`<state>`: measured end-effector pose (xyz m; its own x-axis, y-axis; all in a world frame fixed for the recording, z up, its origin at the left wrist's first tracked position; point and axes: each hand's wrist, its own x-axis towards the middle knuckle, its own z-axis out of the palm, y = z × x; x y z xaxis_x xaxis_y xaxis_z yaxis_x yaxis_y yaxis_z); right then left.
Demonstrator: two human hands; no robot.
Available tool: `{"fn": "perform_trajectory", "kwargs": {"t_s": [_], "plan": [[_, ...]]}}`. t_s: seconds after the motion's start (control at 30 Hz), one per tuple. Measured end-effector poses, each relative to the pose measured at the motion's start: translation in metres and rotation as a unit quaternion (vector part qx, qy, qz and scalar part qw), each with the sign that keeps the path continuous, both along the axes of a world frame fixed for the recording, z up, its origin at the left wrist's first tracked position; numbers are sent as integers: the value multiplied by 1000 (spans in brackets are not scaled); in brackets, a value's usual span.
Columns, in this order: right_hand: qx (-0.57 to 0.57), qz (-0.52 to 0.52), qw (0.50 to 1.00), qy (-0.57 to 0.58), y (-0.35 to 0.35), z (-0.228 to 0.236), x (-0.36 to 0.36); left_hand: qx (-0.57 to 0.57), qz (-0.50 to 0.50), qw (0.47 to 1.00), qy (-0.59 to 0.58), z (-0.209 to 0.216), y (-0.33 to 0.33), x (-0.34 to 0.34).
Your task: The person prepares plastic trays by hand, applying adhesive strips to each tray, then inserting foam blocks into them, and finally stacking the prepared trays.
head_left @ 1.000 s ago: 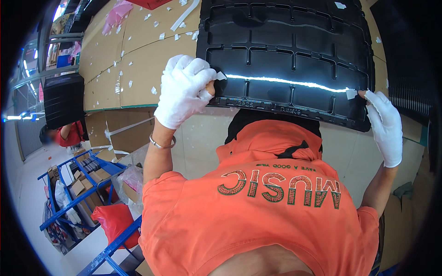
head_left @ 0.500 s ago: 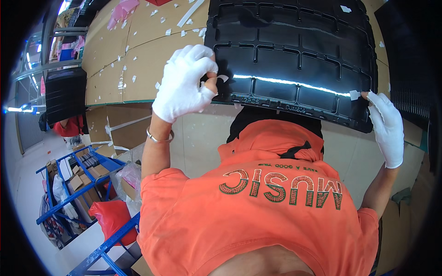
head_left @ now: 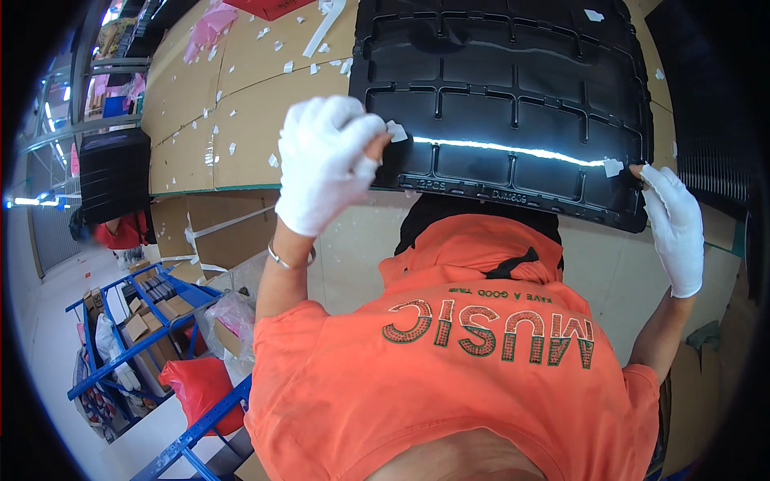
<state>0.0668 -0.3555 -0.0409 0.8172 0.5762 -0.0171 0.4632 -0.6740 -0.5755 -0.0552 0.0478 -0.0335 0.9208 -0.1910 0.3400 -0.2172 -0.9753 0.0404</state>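
Note:
A black plastic tray (head_left: 545, 120) with moulded rectangular compartments lies in front of me, its near edge toward my body. My left hand (head_left: 327, 164), in a white glove with bare fingertips, is closed in a pinch at the tray's left side. Its fingertips meet a small white piece of tape (head_left: 396, 131). On the tray's right side sits another white tape piece (head_left: 613, 167). Just beside that piece, my gloved right hand (head_left: 674, 228) reaches over the right edge with fingers stretched out. I see nothing held in it; its thumb is mostly hidden.
Brown cardboard (head_left: 249, 120) covers the table left of the tray, dotted with white scraps. A pink plastic piece (head_left: 210, 30) and a red item (head_left: 269, 6) lie at the far side. Stacked black trays (head_left: 714, 120) stand right; a blue rack (head_left: 172, 325) stands lower left.
My left hand has moved slightly down and right, bringing the pinched tape piece over the tray's left part. My right fingertips have come slightly away from the right tape piece.

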Motion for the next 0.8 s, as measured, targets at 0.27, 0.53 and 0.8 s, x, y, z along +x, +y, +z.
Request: {"fn": "perform_trajectory", "kwargs": {"t_s": [0.27, 0.53, 0.8], "plan": [[6, 6, 1000, 23, 8, 5, 3, 101, -18, 993, 59, -5, -19, -12], [16, 16, 1000, -11, 4, 3, 8, 130, 16, 990, 55, -9, -13, -6], [-10, -15, 1000, 9, -7, 3, 13, 55, -23, 994, 86, 2, -4, -17]]}}
